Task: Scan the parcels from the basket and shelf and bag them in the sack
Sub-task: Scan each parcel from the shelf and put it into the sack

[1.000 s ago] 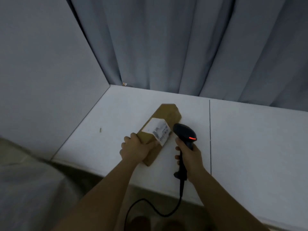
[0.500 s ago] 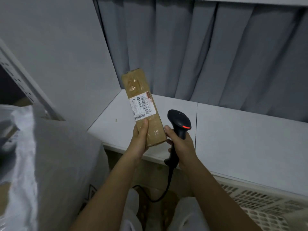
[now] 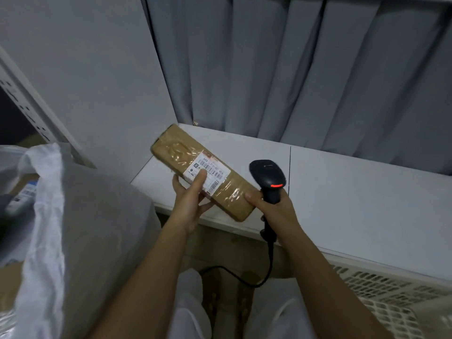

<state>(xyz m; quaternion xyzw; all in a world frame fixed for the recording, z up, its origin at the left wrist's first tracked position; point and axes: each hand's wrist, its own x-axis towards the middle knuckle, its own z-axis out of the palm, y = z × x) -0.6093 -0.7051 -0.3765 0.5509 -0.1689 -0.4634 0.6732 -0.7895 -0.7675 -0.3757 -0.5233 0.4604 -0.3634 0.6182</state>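
A: Grey curtain [image 3: 305,69] behind the white shelf [image 3: 354,192] — sack [image 3: 73,228] at nine o'clock, mouth open.

B: The left hand [image 3: 189,199] grips the cardboard parcel [image 3: 203,172], now tipped toward ten o'clock; half a second ago it stood upright.

A: Bagging next, probably — the right hand [image 3: 274,206] clenches the barcode scanner [image 3: 267,177].

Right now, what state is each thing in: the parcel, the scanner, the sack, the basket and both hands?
Parcel: taped shut, lifted off the shelf, label up.
Scanner: red light on, corded.
Sack: mouth open, parcels inside.
Basket: contents out of view.
Left hand: holds the parcel, thumb on the label.
Right hand: grips the scanner.
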